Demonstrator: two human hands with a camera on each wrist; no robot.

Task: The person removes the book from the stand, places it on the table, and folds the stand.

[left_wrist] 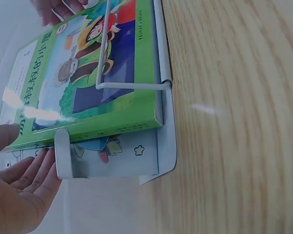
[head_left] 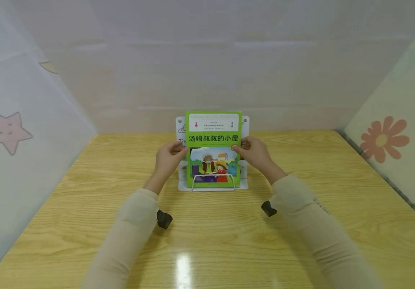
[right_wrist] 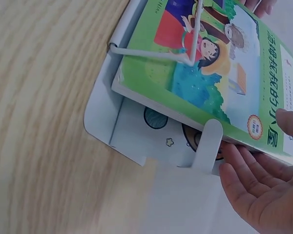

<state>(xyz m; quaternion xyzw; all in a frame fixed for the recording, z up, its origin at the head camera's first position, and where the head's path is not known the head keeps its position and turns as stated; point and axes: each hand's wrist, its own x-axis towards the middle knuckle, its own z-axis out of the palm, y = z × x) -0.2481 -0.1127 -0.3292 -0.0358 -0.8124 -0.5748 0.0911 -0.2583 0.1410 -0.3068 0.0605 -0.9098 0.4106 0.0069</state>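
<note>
A green picture-cover book [head_left: 212,160] stands upright, leaning on a white printed book stand [head_left: 181,124]. The stand's white wire holder [head_left: 214,175] crosses the lower cover, and small white side tabs [left_wrist: 63,153] flank the book. My left hand [head_left: 167,161] grips the book's left edge, thumb at the front and fingers behind. On the opposite edge, my right hand [head_left: 259,154] pinches the book, its thumb [right_wrist: 289,124] over the cover and its fingers [right_wrist: 244,170] behind. The book covers most of the stand's drawings.
The stand sits on a wood-grain table [head_left: 214,237] near its far edge. White cloth [head_left: 211,72] hangs behind, with patterned cloth on both sides, one bearing a pink star [head_left: 7,130] and the other a red flower [head_left: 384,139]. Black wrist devices [head_left: 164,219] hang under both sleeves.
</note>
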